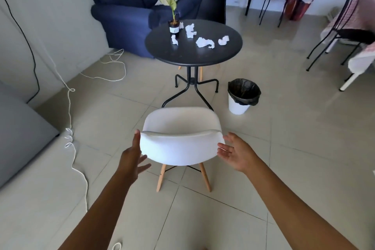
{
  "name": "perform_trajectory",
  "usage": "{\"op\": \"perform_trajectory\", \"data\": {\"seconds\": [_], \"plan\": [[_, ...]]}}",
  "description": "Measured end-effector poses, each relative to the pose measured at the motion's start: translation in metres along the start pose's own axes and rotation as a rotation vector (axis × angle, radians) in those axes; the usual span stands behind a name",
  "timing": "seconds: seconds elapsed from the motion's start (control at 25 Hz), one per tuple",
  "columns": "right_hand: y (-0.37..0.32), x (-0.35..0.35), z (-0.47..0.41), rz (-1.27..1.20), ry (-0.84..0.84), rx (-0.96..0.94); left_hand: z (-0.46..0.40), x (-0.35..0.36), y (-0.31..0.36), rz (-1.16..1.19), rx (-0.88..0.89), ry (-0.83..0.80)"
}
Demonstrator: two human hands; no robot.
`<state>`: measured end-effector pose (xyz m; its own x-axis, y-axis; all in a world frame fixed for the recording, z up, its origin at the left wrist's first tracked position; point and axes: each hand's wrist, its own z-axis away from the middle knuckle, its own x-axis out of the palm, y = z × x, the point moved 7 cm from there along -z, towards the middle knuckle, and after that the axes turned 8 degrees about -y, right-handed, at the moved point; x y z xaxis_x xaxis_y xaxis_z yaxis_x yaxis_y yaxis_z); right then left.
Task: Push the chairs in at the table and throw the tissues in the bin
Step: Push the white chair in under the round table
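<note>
A white chair (181, 144) with wooden legs stands on the tiles a short way back from the round black table (192, 55), its backrest toward me. My left hand (133, 157) is open beside the backrest's left edge, thumb touching it. My right hand (236, 153) is open just off the right edge. Several crumpled white tissues (204, 42) lie on the tabletop. A black chair (213, 6) stands at the table's far side. The white bin (242, 97) with a black liner sits on the floor right of the table.
A potted plant (174, 26) stands on the table. A navy sofa (138, 14) is behind it. White cord (71, 128) and a black cable (30, 46) trail along the left floor. Black wire chairs (343, 32) and cloth-covered tables stand at the right.
</note>
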<state>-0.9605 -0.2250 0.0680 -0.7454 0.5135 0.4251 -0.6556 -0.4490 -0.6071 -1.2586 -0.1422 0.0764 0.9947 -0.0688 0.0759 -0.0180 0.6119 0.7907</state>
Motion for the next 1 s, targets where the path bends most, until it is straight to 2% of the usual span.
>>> {"op": "perform_trajectory", "data": {"seconds": [0.08, 0.2, 0.24, 0.44, 0.64, 1.0], "plan": [[-0.009, 0.012, -0.009, -0.099, -0.01, 0.036, -0.009, 0.006, 0.016, 0.142, -0.043, 0.007], [-0.017, 0.03, -0.024, 0.215, -0.001, 0.055, -0.018, 0.023, 0.024, 0.194, -0.073, 0.001], [-0.018, 0.036, -0.029, 0.241, 0.007, 0.038, -0.02, 0.03, 0.024, 0.188, -0.069, -0.004], [-0.016, 0.044, -0.047, 0.184, 0.083, -0.014, -0.029, 0.045, 0.022, 0.279, -0.002, -0.005], [-0.011, 0.054, -0.041, -0.151, 0.121, -0.063, -0.035, 0.042, 0.028, 0.312, 0.021, -0.08], [0.014, 0.12, -0.06, -0.288, 0.168, -0.163, -0.085, -0.01, 0.079, 0.218, 0.026, -0.163]]}}
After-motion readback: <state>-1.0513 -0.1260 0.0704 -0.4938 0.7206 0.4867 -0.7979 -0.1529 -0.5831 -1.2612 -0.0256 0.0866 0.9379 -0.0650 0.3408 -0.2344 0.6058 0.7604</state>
